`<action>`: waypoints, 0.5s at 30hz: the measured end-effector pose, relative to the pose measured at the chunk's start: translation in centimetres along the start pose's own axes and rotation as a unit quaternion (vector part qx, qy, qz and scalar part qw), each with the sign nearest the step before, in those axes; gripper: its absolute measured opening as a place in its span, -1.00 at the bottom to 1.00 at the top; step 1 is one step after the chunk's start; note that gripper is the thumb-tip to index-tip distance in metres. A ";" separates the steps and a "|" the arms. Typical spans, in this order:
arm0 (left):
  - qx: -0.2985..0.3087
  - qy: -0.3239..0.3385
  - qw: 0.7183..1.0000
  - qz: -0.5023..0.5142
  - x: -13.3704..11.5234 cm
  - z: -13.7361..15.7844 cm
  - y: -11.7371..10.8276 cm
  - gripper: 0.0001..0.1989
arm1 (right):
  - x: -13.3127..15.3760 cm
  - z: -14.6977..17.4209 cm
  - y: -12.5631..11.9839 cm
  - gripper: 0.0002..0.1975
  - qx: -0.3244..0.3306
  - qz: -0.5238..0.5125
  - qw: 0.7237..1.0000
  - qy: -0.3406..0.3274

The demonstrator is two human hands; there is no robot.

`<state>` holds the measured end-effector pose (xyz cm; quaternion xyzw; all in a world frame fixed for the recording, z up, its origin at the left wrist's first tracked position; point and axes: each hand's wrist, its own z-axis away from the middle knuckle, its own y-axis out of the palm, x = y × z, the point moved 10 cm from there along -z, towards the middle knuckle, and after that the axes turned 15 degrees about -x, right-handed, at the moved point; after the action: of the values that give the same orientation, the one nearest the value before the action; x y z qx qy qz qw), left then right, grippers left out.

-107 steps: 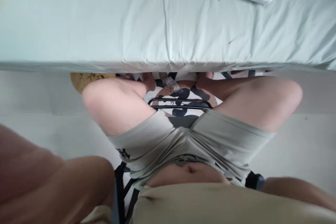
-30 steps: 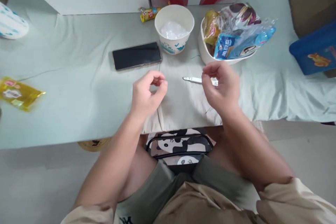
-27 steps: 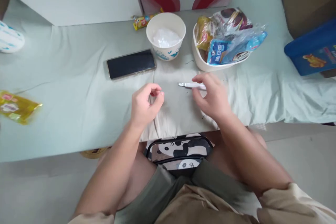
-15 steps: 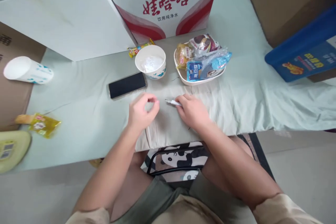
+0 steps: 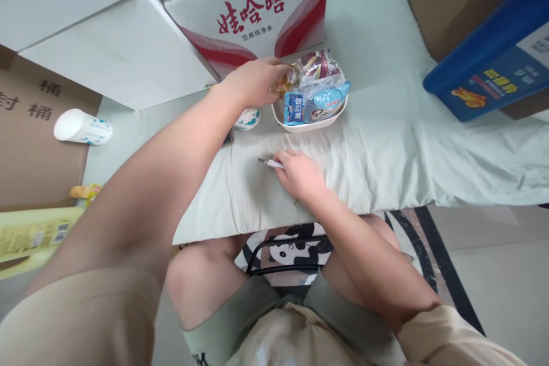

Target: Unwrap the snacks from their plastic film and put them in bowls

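My left hand (image 5: 263, 80) reaches over the paper bowl (image 5: 249, 119) to the left side of a white plastic tray (image 5: 311, 127). Its fingers curl around a golden-brown snack packet (image 5: 290, 79) there; the fingertips are partly hidden. Beside that packet lie a blue sachet (image 5: 294, 108), a light-blue snack bag (image 5: 323, 102) and a dark red and clear wrapped snack (image 5: 319, 66). Close to the table's front edge, my right hand (image 5: 300, 174) is closed on a small white-handled tool (image 5: 273, 164) whose narrow metal tip points left. My left forearm hides most of the phone (image 5: 227, 138).
A white and red carton (image 5: 253, 17) stands behind the tray, with white boxes (image 5: 115, 57) to its left. A paper cup (image 5: 83, 127) lies tipped at the left, above a yellow container (image 5: 38, 231). A blue package (image 5: 493, 68) stands at the right.
My left hand has moved from the front of the table, up and right, onto the packet in the tray. My right hand still holds the tool. The view has shifted slightly.
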<state>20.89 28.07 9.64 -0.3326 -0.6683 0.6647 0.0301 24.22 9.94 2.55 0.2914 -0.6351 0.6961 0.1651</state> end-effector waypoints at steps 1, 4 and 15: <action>0.008 -0.018 1.000 0.000 0.0 0.0 -0.4 -0.56 | 0.0 0.0 0.0 -0.71 0.000 -0.004 1.000 0.001; -0.015 -0.055 0.998 -0.023 -0.7 -0.3 -3.4 -0.55 | 0.0 -0.1 -0.1 -0.71 -0.001 -0.013 1.000 0.000; -0.349 -0.271 0.786 0.432 2.1 14.7 -10.7 -0.94 | -0.9 -0.3 -1.3 -0.73 -0.118 -0.185 0.975 0.028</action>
<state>7.82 17.41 16.81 -0.3809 -0.6221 0.3921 -0.5606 25.63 10.56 3.02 0.3625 -0.6428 0.5815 0.3425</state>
